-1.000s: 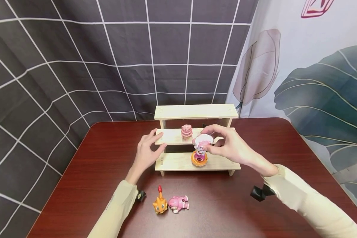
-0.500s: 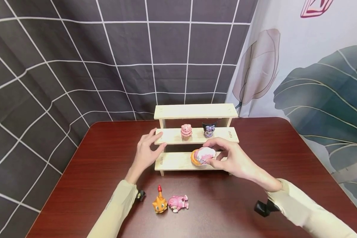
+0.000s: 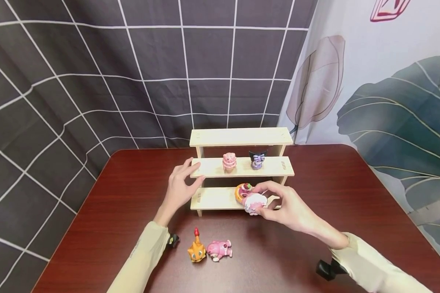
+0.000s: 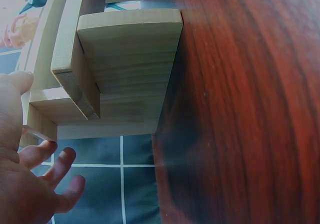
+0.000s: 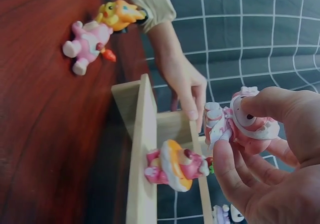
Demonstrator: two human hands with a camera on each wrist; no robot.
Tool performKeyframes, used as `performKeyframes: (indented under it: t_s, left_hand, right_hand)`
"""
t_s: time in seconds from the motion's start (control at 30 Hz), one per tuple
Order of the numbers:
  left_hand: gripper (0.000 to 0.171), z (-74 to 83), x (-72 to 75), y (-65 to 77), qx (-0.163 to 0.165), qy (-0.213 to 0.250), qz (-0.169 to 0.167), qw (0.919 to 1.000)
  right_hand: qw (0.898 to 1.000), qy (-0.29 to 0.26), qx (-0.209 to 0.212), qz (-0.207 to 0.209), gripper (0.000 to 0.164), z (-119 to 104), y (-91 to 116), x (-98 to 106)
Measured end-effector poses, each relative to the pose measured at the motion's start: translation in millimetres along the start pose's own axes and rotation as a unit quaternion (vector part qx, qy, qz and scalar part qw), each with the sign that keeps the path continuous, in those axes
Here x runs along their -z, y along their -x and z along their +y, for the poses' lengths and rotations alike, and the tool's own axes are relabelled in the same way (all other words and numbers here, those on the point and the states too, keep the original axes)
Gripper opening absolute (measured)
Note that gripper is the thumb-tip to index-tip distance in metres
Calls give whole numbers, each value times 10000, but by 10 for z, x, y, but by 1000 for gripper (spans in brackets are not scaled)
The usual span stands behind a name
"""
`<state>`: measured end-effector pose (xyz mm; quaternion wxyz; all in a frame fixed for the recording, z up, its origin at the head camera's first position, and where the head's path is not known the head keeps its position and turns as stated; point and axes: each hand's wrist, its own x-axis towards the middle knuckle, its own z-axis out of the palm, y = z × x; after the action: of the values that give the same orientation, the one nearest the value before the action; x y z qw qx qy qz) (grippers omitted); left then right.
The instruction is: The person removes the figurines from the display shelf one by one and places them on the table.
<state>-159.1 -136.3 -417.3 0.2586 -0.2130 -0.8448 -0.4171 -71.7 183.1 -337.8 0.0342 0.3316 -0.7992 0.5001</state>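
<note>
In the head view my right hand [image 3: 291, 209] pinches a pink-and-white figurine [image 3: 254, 202] between thumb and fingers, tilted over the front of the lowest step. The right wrist view shows this held figurine [image 5: 255, 121] sideways among the fingertips. Just left of it, a pink figurine with an orange ring [image 3: 239, 193] stands on the lowest step, partly covered by the held one. My left hand [image 3: 179, 183] grips the left end of the middle board of a three-step wooden shelf [image 3: 214, 198]. Its thumb is at the board's front edge, as the left wrist view shows its other fingers [image 4: 62, 164] behind the end.
On the middle step stand a pink layered figurine [image 3: 229, 162] and a purple-and-black one [image 3: 258, 160]. An orange figurine with a red-tipped tail [image 3: 196, 250] and a pink bear figurine [image 3: 218, 250] lie on the dark red table [image 3: 139, 179] in front. A grid-patterned curtain [image 3: 209, 53] hangs behind.
My right hand has brought the pink-and-white figurine down and toward me, tilting it. The purple-and-black figurine on the middle step has come into full view. My left hand stays put.
</note>
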Motion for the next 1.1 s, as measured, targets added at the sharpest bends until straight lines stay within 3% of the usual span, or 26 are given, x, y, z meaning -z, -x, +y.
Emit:
performKeyframes:
  t_s: [0.17, 0.4, 0.9, 1.1]
  left_hand:
    - [44, 1, 4, -9, 4, 11, -14, 10000]
    - [45, 0, 10, -6, 74, 4, -50, 10000]
    - [45, 2, 33, 65, 139, -83, -40, 9999]
    - [45, -2, 6, 14, 32, -55, -23, 10000]
  right_hand:
    - [9999, -82, 119, 20, 42, 40, 61, -53]
    - [9994, -287, -173, -30, 38, 86, 150, -139]
    - [9993, -138, -294, -200, 39, 170, 301, -305]
    - [9993, -104, -250, -253, 41, 212, 333, -315]
